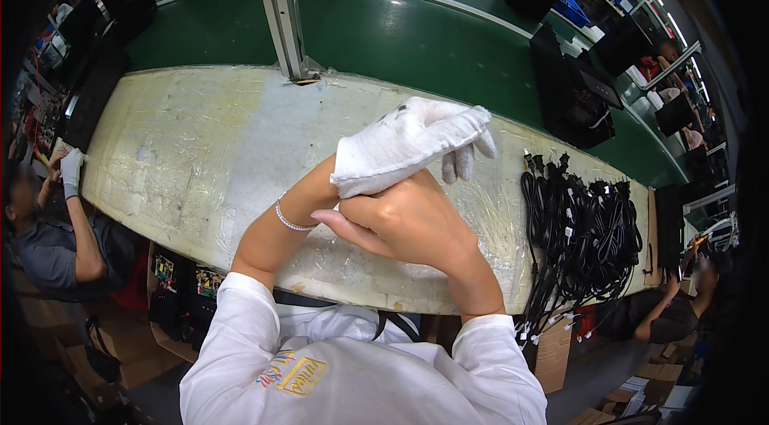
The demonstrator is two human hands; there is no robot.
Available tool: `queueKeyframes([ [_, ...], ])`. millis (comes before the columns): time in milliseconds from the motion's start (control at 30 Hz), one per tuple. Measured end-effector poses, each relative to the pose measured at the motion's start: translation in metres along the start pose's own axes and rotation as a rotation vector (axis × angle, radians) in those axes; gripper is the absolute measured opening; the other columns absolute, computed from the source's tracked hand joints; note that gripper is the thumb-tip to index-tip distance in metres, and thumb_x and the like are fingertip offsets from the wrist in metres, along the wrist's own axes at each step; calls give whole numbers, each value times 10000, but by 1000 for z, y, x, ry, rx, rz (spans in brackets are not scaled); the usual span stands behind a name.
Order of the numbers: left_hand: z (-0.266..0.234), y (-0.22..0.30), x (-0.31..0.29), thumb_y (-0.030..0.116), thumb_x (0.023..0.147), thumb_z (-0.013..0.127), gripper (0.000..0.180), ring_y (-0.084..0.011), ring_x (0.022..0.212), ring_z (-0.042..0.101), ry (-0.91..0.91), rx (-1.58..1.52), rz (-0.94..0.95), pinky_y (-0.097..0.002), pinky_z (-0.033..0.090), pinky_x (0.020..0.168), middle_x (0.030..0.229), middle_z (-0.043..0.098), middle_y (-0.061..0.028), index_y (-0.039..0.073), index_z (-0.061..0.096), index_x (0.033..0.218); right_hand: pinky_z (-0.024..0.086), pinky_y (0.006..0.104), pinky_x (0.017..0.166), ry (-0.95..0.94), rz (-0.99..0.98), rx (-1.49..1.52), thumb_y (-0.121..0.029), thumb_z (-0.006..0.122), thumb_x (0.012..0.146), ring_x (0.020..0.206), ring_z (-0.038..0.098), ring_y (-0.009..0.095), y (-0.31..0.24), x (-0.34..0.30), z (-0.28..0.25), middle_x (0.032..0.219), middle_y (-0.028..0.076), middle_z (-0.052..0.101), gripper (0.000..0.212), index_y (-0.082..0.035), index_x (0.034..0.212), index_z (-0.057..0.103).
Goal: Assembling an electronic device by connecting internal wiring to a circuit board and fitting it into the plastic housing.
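A white knit glove (376, 154) covers my left hand (420, 135), which is held over the middle of the worktable. Its gloved fingers point to the right, slightly bent and apart, with nothing seen in them. My bare right hand (404, 221) crosses over the left wrist, its fingers curled at the lower edge of the glove's cuff. The fingertips of the right hand are mostly hidden; its thumb lies along the wrist. A beaded bracelet (290, 217) circles my left forearm.
Bundles of black power cables (581, 241) lie at the worktable's (184, 153) right end. A metal post (280, 16) rises at its far edge, before a green conveyor belt (400, 32). Black devices (573, 92) stand on the belt. Co-workers sit at both sides.
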State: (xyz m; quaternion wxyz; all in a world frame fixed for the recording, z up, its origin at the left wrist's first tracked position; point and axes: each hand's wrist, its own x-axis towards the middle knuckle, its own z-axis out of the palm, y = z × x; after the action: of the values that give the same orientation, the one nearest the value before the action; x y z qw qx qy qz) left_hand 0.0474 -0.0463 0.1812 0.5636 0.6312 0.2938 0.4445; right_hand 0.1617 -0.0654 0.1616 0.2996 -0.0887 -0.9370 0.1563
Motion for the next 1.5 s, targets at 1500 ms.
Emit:
queueKeyframes([
  [1500,-32,82,-81,252,983,403,461,-328,907,609,-1157,-351,698,-412,474,714,1031,618,-247,-132,648,1048,465,275,497,-19,-598,1656,-404,499,1008,588,573,189,-35,-25,-94,902,131,653,506,-33,697,646],
])
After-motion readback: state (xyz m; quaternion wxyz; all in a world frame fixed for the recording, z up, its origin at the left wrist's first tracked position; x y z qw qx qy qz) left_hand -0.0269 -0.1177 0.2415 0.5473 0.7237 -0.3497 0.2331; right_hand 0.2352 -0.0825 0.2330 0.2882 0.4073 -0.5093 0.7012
